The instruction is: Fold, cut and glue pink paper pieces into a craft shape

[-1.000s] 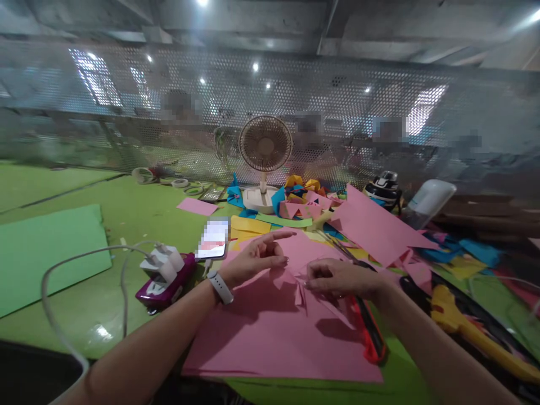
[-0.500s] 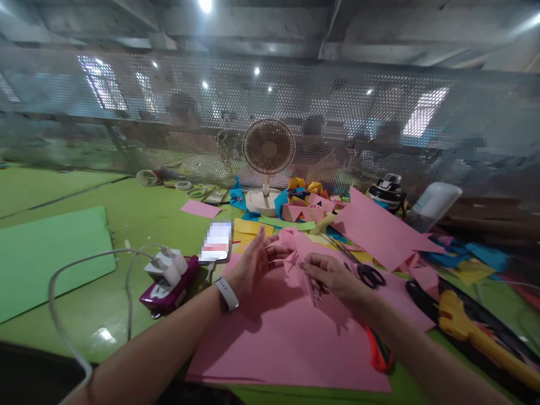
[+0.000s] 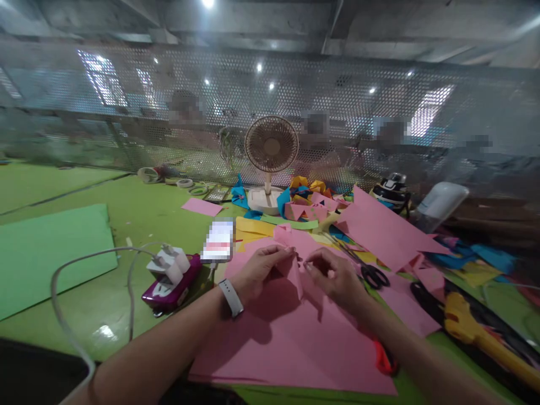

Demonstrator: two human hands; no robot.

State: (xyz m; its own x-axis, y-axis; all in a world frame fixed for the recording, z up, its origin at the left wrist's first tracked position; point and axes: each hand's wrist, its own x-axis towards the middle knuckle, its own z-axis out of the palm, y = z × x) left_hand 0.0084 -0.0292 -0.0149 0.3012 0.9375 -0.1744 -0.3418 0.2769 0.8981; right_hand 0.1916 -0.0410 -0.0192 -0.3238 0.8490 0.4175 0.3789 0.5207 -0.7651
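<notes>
Folded pink paper piece: raised at the left fingertips, a narrow pointed end hanging down over the stacked pink paper sheets; I cannot make out its full outline.
Left hand: thumb and forefinger narrowed to a pinch on the piece; grey-white watch strap at the wrist.
Right hand: fingertips drawn close together, just beside the piece; I cannot tell whether they touch it or grip a small scrap.
Change: left fingers, spread half a second ago, are now closed in on the pink fold. I judge that the left pinch now steadies the piece, leaving the right fingers freer to work at its edge.
Black-handled metal scissors: lying beyond the right hand, blades pointing away from me.
Red-edged tool: partly hidden by the right forearm, at the border of the stacked sheets.
Yellow gun-shaped tool: far right, on something black.
Lit phone: left of the sheets, screen blurred, cable attached.
Beige desk fan: behind the work, upright.
Heap of folded coloured paper: pink, blue and orange, beside the fan base.
</notes>
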